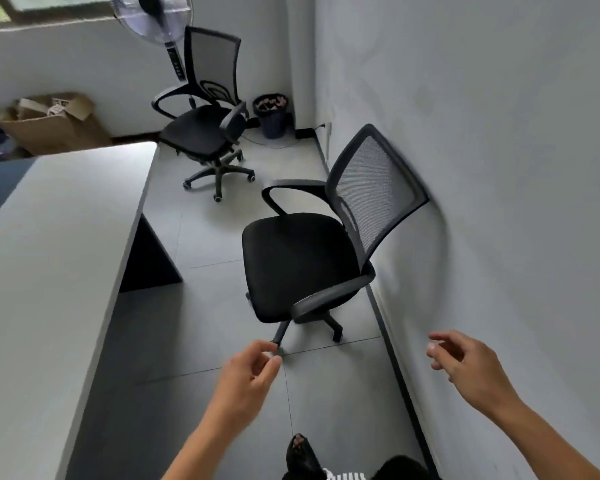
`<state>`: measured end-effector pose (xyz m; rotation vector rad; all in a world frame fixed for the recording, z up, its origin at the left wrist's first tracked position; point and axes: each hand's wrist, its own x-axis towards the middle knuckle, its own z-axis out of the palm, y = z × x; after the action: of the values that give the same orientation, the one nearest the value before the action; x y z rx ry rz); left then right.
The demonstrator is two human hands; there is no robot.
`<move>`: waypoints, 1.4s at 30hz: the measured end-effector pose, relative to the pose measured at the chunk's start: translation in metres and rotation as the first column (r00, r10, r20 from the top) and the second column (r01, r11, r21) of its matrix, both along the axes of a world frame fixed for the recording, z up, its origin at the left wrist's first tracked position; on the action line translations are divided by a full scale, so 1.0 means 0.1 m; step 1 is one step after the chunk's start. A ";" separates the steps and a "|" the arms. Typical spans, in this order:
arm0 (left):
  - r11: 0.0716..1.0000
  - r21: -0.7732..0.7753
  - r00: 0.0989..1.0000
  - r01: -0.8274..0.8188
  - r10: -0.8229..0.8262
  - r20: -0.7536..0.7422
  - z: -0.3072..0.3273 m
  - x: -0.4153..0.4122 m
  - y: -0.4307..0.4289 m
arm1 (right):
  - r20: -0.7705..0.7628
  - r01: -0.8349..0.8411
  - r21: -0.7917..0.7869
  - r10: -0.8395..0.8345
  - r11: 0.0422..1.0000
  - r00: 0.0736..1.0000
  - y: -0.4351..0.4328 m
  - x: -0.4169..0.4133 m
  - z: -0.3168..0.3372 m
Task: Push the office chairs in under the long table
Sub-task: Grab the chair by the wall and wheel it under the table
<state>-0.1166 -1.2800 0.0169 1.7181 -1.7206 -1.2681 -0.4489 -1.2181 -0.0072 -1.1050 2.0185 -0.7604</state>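
Observation:
A black mesh-back office chair (302,261) stands against the right wall, its seat facing the long grey table (49,254) on the left, with floor between them. A second black office chair (201,129) stands farther back, near the table's far corner. My left hand (248,375) hovers just short of the near chair's base, fingers loosely curled and holding nothing. My right hand (465,362) is raised near the wall, fingers spread, touching nothing.
A standing fan (156,19) rises behind the far chair. A dark waste bin (271,114) sits in the back corner, with cables on the floor beside it. Cardboard boxes (49,123) lie beyond the table's far end. The wall (499,168) runs close along the right.

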 end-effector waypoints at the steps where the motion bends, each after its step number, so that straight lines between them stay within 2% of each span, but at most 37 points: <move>1: 0.999 0.003 0.999 0.036 -0.036 0.008 0.04 -0.09 -0.25 | 0.005 0.019 -0.005 -0.019 1.000 1.000 -0.15 -0.01 0.04; 7: 0.978 -0.008 0.978 0.208 -0.208 -0.026 0.21 -0.81 -1.52 | 0.022 0.147 0.005 -0.147 0.989 0.989 -0.98 -0.33 0.11; 11: 0.956 -0.067 0.958 0.285 -0.284 0.019 0.20 -1.29 -2.23 | 0.017 0.261 -0.025 -0.260 0.965 0.965 -1.80 -0.70 -0.01; 17: 0.942 -0.042 0.942 0.333 -0.330 0.060 0.17 -1.96 -3.14 | -0.049 0.328 0.033 -0.326 0.944 0.944 -3.31 -1.28 -0.30; 21: 0.950 -0.022 0.948 0.310 -0.308 0.081 0.12 -2.14 -3.59 | -0.106 0.393 0.081 -0.384 0.916 0.917 -3.81 -1.36 -0.44; 23: 0.956 0.008 0.952 0.294 -0.294 0.088 0.05 -2.16 -3.75 | -0.161 0.387 0.077 -0.372 0.919 0.914 -3.84 -1.35 -0.48; 27: 0.943 0.074 0.939 0.325 -0.331 0.096 -0.06 -2.27 -4.01 | -0.177 0.342 0.081 -0.324 0.936 0.929 -3.72 -1.32 -0.46; 30: 0.921 0.117 0.917 0.372 -0.384 0.105 -0.12 -2.37 -4.13 | -0.125 0.296 0.075 -0.285 0.952 0.950 -3.54 -1.27 -0.44; 35: 0.900 0.172 0.901 0.401 -0.421 0.106 -0.28 -2.48 -4.16 | 0.044 0.131 0.178 -0.141 0.975 0.989 -3.20 -1.12 -0.37; 42: 0.824 0.152 0.819 0.546 -0.563 0.109 -0.40 -2.70 -3.81 | 0.094 -0.046 0.294 0.019 0.955 0.995 -2.63 -0.63 -0.36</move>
<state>-0.3862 -1.6611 -0.0233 1.4378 -2.4042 -1.5260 -0.5118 -1.4813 -0.0434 -0.9107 1.9552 -0.4622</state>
